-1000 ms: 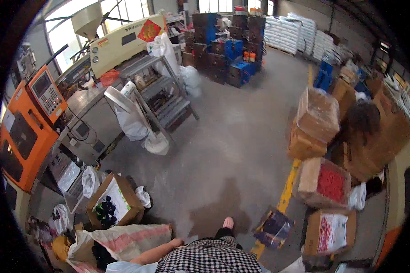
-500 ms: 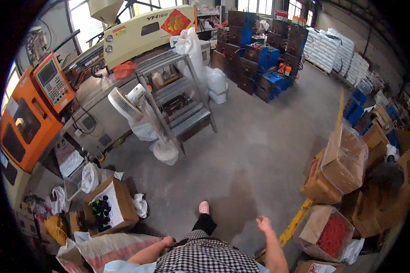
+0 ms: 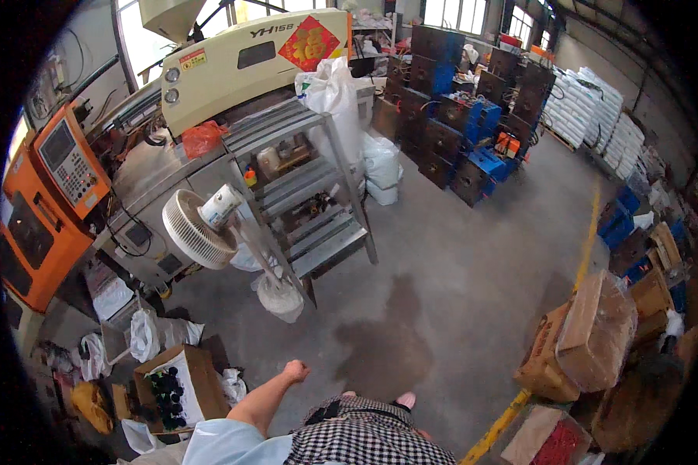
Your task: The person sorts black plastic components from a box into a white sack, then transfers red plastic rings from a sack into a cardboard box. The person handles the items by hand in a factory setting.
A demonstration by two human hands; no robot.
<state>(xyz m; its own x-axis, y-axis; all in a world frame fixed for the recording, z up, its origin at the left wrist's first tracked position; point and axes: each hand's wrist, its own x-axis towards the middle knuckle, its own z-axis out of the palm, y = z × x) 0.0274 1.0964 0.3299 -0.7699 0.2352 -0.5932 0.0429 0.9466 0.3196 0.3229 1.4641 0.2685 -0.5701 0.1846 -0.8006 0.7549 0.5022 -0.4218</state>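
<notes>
Hanging at lower centre: left hand (image 3: 295, 372), curled narrow.
Lower left: open carton (image 3: 209, 381) of black pieces (image 3: 167, 397), beside white bag (image 3: 233, 386). Right hand (image 3: 424, 435) barely shows past apron (image 3: 368, 435); grip cannot be told.

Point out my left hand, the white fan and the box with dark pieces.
Left hand (image 3: 295, 371): head view, middle of the hand.
White fan (image 3: 198, 232): head view, slatted cage.
Box with dark pieces (image 3: 208, 381): head view, cardboard wall on the right.
</notes>
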